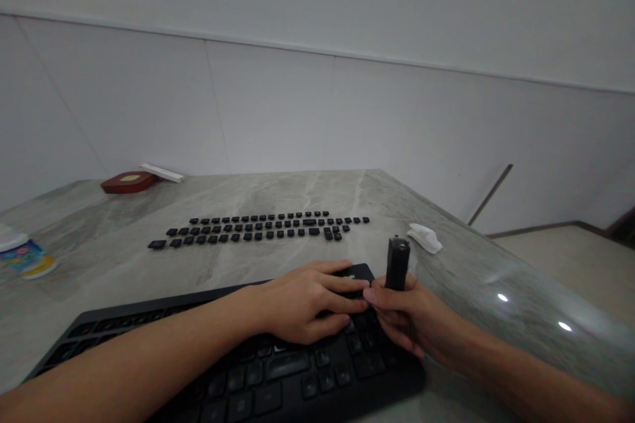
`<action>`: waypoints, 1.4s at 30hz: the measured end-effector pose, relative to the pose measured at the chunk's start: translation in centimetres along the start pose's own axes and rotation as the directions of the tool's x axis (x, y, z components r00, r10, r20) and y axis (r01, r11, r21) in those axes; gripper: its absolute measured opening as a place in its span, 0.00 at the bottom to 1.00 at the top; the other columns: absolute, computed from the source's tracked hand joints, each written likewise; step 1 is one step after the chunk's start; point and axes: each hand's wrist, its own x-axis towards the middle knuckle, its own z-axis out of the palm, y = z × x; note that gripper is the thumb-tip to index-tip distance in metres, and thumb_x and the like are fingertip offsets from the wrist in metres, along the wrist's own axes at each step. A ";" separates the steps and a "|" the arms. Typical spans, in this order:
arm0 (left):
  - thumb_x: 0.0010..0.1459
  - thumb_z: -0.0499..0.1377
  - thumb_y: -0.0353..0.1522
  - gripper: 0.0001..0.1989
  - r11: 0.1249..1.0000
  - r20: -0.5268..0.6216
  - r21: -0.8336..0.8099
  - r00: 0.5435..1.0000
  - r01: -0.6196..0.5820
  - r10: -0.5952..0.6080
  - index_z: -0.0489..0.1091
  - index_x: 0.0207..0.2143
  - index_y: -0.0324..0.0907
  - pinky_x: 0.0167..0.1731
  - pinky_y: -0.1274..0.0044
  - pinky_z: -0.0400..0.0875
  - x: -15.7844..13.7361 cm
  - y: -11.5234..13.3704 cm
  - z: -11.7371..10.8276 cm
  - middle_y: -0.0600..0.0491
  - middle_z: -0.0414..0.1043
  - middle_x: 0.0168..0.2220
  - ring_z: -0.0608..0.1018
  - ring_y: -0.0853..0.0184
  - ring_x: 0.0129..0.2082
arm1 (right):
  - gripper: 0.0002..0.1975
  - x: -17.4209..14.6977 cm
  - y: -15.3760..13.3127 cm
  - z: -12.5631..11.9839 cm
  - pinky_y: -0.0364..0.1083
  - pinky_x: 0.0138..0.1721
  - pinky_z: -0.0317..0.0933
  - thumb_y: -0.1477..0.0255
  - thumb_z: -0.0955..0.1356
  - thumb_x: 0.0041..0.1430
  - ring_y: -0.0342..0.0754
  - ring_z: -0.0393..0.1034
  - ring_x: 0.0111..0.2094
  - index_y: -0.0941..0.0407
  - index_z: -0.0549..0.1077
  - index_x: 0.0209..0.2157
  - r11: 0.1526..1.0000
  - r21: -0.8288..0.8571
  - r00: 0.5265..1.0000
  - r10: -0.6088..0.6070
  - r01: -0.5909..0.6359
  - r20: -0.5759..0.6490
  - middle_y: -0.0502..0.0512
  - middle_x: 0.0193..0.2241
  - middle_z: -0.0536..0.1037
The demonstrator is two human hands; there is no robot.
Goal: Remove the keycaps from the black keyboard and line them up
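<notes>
A black keyboard (288,367) lies at an angle on the grey marbled table, partly covered by my forearms. Some of its far area, under my hands, cannot be seen. My left hand (307,304) rests across the keyboard with fingers stretched toward the right end, their tips close to my right fingers. My right hand (414,314) is closed around a black, slim, rectangular-handled tool (397,264), held upright over the keyboard's right end. The tool's lower end is hidden by my fingers. Beyond the keyboard, loose black keycaps (314,231) are laid out in rows.
A crumpled white tissue (425,238) lies right of the tool. At far left is a colourful canister with a white lid (27,254). A reddish-brown box (129,182) and a white strip (162,172) sit by the wall. The table's edge (431,201) runs along the right.
</notes>
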 end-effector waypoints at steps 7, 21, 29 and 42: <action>0.62 0.52 0.23 0.24 0.998 0.045 -0.054 0.999 -0.009 0.012 0.64 0.60 0.42 0.67 0.63 0.49 0.1 0.1 -0.1 0.49 0.65 0.61 0.69 0.61 0.60 | 0.26 0.4 1.3 1.0 0.39 0.14 0.36 0.54 0.72 0.42 0.34 0.43 0.13 0.54 0.54 0.15 0.988 -0.098 0.962 -0.139 0.119 -0.234 0.40 0.10 0.52; 0.62 0.52 0.23 0.21 1.000 0.023 -0.030 1.000 -0.003 0.004 0.68 0.56 0.38 0.65 0.62 0.55 0.5 0.3 -0.1 0.45 0.68 0.58 0.71 0.60 0.59 | 0.19 0.5 1.8 0.9 0.41 0.16 0.38 0.59 0.67 0.44 0.37 0.43 0.14 0.53 0.55 0.13 0.965 -0.218 0.938 -0.204 0.145 -0.279 0.43 0.10 0.51; 0.63 0.52 0.24 0.20 1.000 0.025 -0.013 1.000 -0.009 0.009 0.67 0.57 0.36 0.67 0.66 0.52 0.2 0.0 0.2 0.45 0.67 0.59 0.70 0.61 0.60 | 0.19 0.4 1.9 0.9 0.41 0.16 0.38 0.60 0.67 0.45 0.37 0.43 0.14 0.53 0.55 0.13 0.968 -0.192 0.944 -0.209 0.162 -0.256 0.42 0.10 0.52; 0.62 0.53 0.23 0.17 0.998 -0.022 0.024 0.998 -0.051 0.051 0.71 0.52 0.37 0.63 0.65 0.61 0.8 0.2 0.4 0.46 0.72 0.55 0.73 0.59 0.57 | 0.16 -0.1 1.7 0.9 0.42 0.16 0.37 0.63 0.65 0.41 0.37 0.43 0.13 0.53 0.56 0.11 0.977 -0.153 0.934 -0.187 0.146 -0.304 0.43 0.09 0.53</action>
